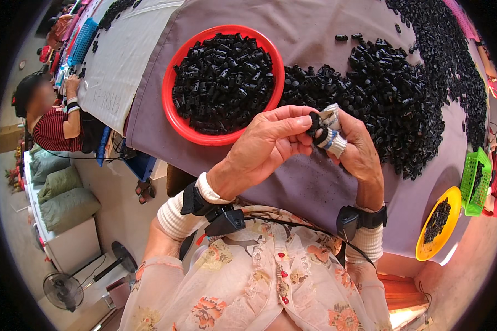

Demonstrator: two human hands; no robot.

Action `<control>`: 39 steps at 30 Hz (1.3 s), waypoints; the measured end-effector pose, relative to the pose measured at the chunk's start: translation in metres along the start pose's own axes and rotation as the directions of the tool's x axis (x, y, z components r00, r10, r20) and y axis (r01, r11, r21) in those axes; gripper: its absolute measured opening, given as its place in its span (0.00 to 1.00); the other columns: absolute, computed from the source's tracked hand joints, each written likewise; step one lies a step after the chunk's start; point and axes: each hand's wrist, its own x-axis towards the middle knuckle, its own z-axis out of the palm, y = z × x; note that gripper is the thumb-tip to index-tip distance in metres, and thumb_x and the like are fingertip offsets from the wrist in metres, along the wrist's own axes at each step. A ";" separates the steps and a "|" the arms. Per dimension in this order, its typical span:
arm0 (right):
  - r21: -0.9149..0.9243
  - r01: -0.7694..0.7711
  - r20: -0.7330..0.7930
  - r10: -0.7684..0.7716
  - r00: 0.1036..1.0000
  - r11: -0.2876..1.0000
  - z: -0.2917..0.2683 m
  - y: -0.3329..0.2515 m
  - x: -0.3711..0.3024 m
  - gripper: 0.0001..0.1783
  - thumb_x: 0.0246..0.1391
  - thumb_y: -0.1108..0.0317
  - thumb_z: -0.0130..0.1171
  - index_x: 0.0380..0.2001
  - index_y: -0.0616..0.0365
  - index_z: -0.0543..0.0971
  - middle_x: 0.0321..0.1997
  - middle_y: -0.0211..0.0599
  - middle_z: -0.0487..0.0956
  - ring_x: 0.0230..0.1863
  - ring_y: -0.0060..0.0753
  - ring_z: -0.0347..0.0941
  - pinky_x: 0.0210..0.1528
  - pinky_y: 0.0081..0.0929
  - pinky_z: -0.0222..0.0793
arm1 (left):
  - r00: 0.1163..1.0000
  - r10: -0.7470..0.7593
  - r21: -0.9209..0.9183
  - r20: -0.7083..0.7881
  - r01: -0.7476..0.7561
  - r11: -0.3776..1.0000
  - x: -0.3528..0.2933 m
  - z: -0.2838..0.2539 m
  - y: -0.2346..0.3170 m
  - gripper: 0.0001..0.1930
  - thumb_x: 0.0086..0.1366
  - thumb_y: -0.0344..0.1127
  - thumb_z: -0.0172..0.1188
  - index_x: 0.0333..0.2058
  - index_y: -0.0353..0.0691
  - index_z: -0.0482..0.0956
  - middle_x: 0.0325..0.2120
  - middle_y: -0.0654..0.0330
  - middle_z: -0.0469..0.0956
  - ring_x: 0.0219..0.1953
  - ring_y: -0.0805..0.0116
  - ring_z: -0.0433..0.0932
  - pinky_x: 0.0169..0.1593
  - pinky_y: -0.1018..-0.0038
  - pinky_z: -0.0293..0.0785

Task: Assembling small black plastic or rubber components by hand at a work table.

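Above the desk's near edge, the left hand [265, 146] pinches a small black plastic ring-shaped part [315, 122] against the right hand [350, 146], whose taped fingers [332, 139] close on its other side.

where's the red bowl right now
In the head view the red bowl sits on the grey-covered table, upper centre, just beyond the left hand. It is full of small black parts, with the big loose pile of black parts to its right.
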 end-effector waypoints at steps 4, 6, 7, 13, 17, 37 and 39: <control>0.013 -0.001 0.000 0.001 1.000 1.000 0.001 0.001 0.000 0.15 0.49 0.57 0.58 0.31 0.58 0.72 0.17 0.21 0.68 0.14 0.10 0.60 0.14 0.10 0.53 | 1.000 0.000 0.002 -0.003 0.000 1.000 0.000 0.000 0.000 0.11 0.60 0.30 0.52 0.42 0.34 0.72 0.30 0.57 0.76 0.27 0.71 0.74 0.34 0.72 0.72; -0.010 -0.008 0.003 0.008 1.000 1.000 0.001 0.000 -0.001 0.17 0.49 0.55 0.58 0.31 0.58 0.72 0.16 0.21 0.68 0.14 0.10 0.60 0.14 0.10 0.53 | 1.000 0.000 0.008 -0.001 0.000 1.000 0.000 0.000 0.000 0.11 0.60 0.30 0.52 0.42 0.34 0.72 0.31 0.57 0.76 0.27 0.71 0.74 0.34 0.72 0.72; -0.010 -0.008 0.003 0.008 1.000 1.000 0.001 0.000 -0.001 0.17 0.49 0.55 0.58 0.31 0.58 0.72 0.16 0.21 0.68 0.14 0.10 0.60 0.14 0.10 0.53 | 1.000 0.005 0.008 0.000 -0.005 1.000 0.000 0.000 0.000 0.11 0.60 0.30 0.52 0.42 0.34 0.72 0.31 0.57 0.76 0.27 0.71 0.74 0.34 0.72 0.72; -0.017 -0.008 -0.007 0.008 1.000 1.000 0.001 0.000 0.000 0.19 0.49 0.52 0.57 0.31 0.57 0.72 0.16 0.21 0.67 0.13 0.10 0.59 0.14 0.11 0.52 | 1.000 0.001 0.007 -0.004 -0.001 1.000 0.001 -0.002 0.000 0.11 0.60 0.30 0.52 0.42 0.34 0.72 0.31 0.56 0.76 0.27 0.70 0.74 0.34 0.73 0.72; -0.028 -0.050 0.007 0.051 0.999 0.998 0.000 -0.005 0.000 0.15 0.49 0.57 0.56 0.30 0.59 0.72 0.18 0.25 0.69 0.18 0.14 0.60 0.19 0.15 0.55 | 1.000 -0.005 0.023 -0.019 0.005 1.000 0.000 0.000 0.001 0.11 0.60 0.30 0.52 0.41 0.34 0.72 0.30 0.56 0.76 0.27 0.71 0.74 0.35 0.73 0.72; -0.076 -0.084 0.042 0.087 0.995 0.994 0.001 -0.009 -0.001 0.13 0.49 0.62 0.53 0.31 0.61 0.71 0.19 0.29 0.68 0.22 0.18 0.58 0.25 0.20 0.58 | 1.000 0.025 0.068 -0.018 -0.024 0.997 -0.001 0.001 0.000 0.10 0.60 0.29 0.53 0.40 0.34 0.73 0.31 0.58 0.76 0.28 0.72 0.74 0.34 0.73 0.72; -0.076 -0.087 0.042 0.090 0.995 0.993 0.002 -0.009 0.000 0.13 0.49 0.61 0.53 0.31 0.62 0.72 0.19 0.30 0.68 0.22 0.19 0.58 0.24 0.21 0.57 | 0.999 0.031 0.079 -0.016 -0.029 0.996 0.000 0.001 0.000 0.10 0.60 0.29 0.53 0.40 0.34 0.73 0.31 0.58 0.76 0.28 0.72 0.74 0.34 0.73 0.72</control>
